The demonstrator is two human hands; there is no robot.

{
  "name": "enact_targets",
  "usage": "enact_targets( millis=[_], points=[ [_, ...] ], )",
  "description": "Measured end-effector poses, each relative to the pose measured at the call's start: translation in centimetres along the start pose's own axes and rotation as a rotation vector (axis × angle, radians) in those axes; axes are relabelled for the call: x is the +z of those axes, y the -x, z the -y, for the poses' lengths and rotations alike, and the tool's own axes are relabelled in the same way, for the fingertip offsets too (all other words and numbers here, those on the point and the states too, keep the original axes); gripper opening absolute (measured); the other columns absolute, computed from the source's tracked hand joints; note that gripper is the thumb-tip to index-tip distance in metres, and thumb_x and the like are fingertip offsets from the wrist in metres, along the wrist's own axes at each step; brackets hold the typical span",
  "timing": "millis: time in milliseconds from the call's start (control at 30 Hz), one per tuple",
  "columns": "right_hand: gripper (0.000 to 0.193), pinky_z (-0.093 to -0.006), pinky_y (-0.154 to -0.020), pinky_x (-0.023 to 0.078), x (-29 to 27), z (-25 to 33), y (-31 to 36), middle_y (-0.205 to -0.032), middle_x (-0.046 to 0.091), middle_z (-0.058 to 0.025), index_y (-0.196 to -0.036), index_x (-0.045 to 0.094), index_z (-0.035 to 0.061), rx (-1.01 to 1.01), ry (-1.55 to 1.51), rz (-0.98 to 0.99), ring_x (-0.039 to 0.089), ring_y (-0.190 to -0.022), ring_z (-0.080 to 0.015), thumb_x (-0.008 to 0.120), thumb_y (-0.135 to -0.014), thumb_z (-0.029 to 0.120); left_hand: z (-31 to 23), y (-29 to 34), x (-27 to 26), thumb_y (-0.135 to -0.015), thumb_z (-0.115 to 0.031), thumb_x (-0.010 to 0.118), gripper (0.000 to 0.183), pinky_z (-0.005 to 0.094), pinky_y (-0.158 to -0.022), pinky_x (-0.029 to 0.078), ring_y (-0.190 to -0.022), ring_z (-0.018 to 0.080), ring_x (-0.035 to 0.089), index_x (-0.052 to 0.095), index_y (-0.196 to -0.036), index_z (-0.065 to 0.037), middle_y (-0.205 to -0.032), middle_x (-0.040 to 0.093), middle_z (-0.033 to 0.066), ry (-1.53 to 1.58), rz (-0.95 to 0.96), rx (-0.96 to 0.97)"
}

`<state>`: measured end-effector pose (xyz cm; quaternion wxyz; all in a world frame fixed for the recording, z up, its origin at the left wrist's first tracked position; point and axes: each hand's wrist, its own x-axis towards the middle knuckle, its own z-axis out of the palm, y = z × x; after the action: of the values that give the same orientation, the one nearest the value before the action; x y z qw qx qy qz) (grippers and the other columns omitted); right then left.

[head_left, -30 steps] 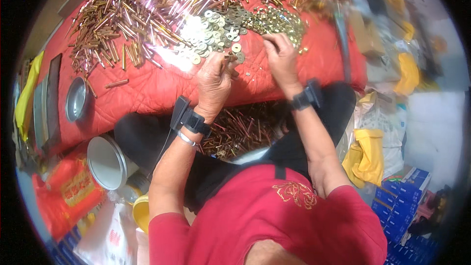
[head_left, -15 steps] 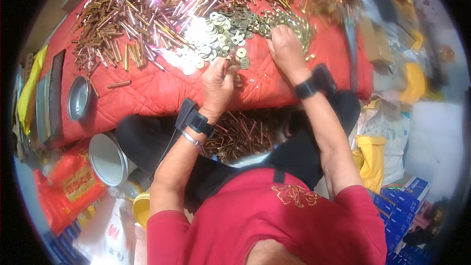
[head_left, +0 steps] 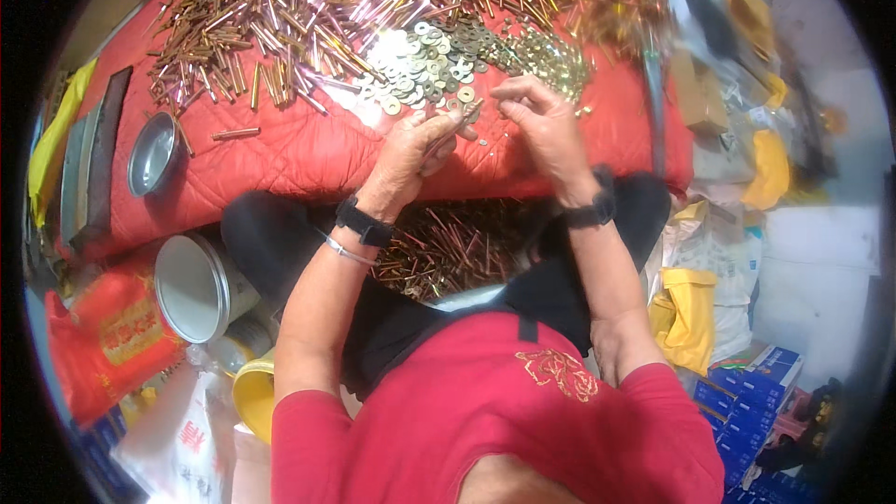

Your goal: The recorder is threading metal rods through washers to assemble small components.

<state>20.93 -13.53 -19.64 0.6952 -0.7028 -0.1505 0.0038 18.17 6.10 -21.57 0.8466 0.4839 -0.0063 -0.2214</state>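
Note:
My left hand (head_left: 403, 154) is closed round a slim copper-coloured metal rod (head_left: 457, 128), which slants up to the right out of the fingers. Just right of its tip, my right hand (head_left: 553, 135) has its fingers curled in a pinch; whatever they hold is too small to tell. Beyond both hands lie a heap of flat round washers (head_left: 425, 61) and, to its right, a spread of small brass-coloured nuts (head_left: 551, 56). A large pile of similar rods (head_left: 280, 14) covers the far side of the red quilted cloth (head_left: 308, 159).
A metal bowl (head_left: 154, 157) rests at the cloth's left edge, near a loose rod (head_left: 236, 133). More rods (head_left: 448, 257) lie below, between my legs. A white bucket (head_left: 191, 287) stands at left, blue boxes (head_left: 756, 401) and a yellow bag (head_left: 689, 317) at right.
My right hand has drawn back from the nuts toward my left hand, its fingers pinched. The rod in my left hand now points up to the right. The view has shifted slightly.

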Motion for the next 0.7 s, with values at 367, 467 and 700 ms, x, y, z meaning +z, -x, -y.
enact_targets(
  millis=[367, 467, 700],
  points=[
    [0.028, -0.0236, -0.070, 0.044, 0.0, 3.0, 1.1, -0.084, 0.055, 0.0005, -0.117, 0.060, 0.0055, -0.009, 0.375, 0.212, 0.052, -0.076, -0.0085, 0.056, -0.089, 0.003, 0.2, 0.2, -0.4, -0.088, -0.028, 0.061, 0.025, 0.0209, -0.040, 0.017, -0.044, 0.0017, 0.028, 0.067, -0.080, -0.005, -0.054, 0.040, -0.0088, -0.171, 0.083, -0.099],
    [0.028, -0.0236, -0.064, 0.042, 0.1, 3.2, 1.3, -0.079, 0.052, 0.0017, -0.120, 0.058, 0.0072, -0.148, 0.539, 0.222, 0.048, -0.069, -0.0085, 0.053, -0.093, 0.010, -0.2, 0.5, 0.3, -0.088, -0.028, 0.062, 0.025, 0.0207, -0.041, 0.019, -0.044, 0.0022, 0.030, 0.067, -0.080, -0.005, -0.055, 0.042, -0.0083, -0.259, 0.132, -0.042],
    [0.026, -0.0217, -0.060, 0.045, 0.2, 1.9, 1.6, -0.077, 0.058, -0.0003, -0.113, 0.056, 0.0047, 0.162, 0.105, 0.144, 0.055, -0.068, -0.0061, 0.049, -0.098, 0.024, 0.1, -0.1, -0.2, -0.090, -0.029, 0.059, 0.026, 0.0210, -0.040, 0.018, -0.042, 0.0027, 0.029, 0.067, -0.078, -0.007, -0.050, 0.040, -0.0084, -0.217, 0.042, -0.063]
  ],
)
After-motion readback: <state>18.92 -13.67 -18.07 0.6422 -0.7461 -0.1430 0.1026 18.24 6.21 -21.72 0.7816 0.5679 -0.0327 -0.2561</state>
